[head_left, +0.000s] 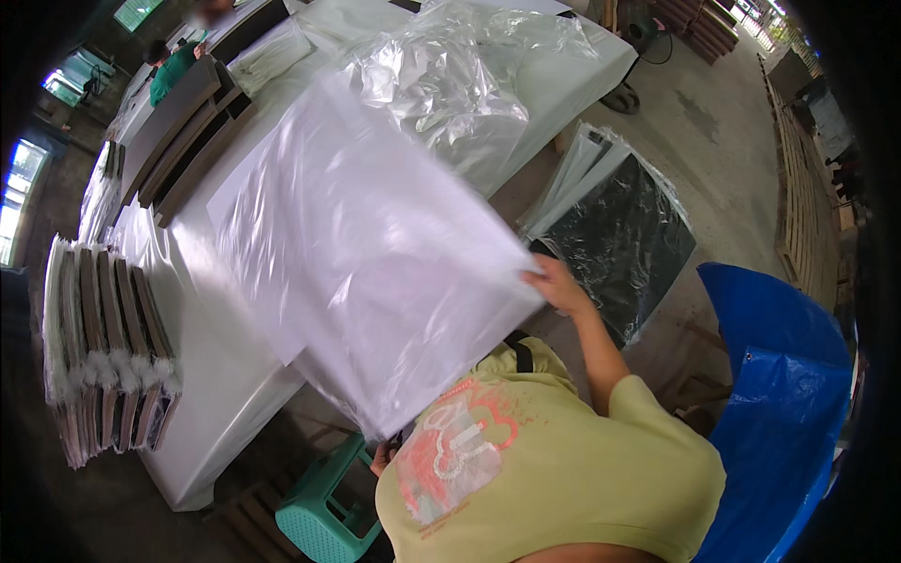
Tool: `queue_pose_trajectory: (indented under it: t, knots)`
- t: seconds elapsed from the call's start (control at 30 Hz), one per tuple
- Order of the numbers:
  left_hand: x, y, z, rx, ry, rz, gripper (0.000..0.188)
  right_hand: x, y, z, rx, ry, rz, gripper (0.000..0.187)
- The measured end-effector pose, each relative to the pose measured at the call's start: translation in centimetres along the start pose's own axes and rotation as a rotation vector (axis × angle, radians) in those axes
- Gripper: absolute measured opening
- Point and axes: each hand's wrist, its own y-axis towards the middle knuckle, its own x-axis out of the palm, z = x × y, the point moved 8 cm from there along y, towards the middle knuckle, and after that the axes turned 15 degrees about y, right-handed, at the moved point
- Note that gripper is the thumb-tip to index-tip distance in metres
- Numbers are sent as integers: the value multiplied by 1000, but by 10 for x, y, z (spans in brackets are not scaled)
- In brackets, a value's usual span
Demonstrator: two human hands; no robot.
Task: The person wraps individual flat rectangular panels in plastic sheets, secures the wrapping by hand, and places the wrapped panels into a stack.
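Observation:
A large flat white sheet [394, 253] in clear plastic slants across the near side of the table, overhanging its edge and partly blurred. My right hand [558, 284] is closed on its right corner, thumb on top. At the near corner, close to my shirt, my left hand [382, 457] shows only in part; it appears closed on the sheet's edge, with most fingers hidden beneath. Crumpled clear plastic film [450, 89] lies on the table just beyond the sheet.
The long table [216, 375] has a white cover. Wrapped brown panels [113, 347] stand at its left; brown boards [183, 131] lie farther back. A green stool [324, 507], plastic-wrapped dark panels [619, 225] and a blue tarp [784, 394] surround me. A person [174, 70] is far left.

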Motion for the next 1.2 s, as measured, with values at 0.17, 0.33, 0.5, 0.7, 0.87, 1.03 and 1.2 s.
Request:
queue_pose_trajectory:
  t: [0.17,0.33,0.5,0.7,0.87,1.03,1.2]
  knots:
    - [22,16,41,127,14,-137,28,-163,-115,54,9,398,600,37]
    - [36,50,143,417,209,-162,25,-230,-221,143,-37,592,1072,28]
    - [76,72,229,608,88,-293,25,-263,-234,209,-72,594,1293,30]
    - [96,84,293,692,-29,-308,27,-310,-232,229,225,129,1475,47]
    - [75,88,309,568,-350,-280,59,-255,-164,114,298,-746,1395,52]
    - [79,81,337,502,-844,-417,91,-2,12,16,-137,-24,204,40]
    - [58,77,339,447,-1055,-426,89,246,-4,-113,-447,64,-503,46]
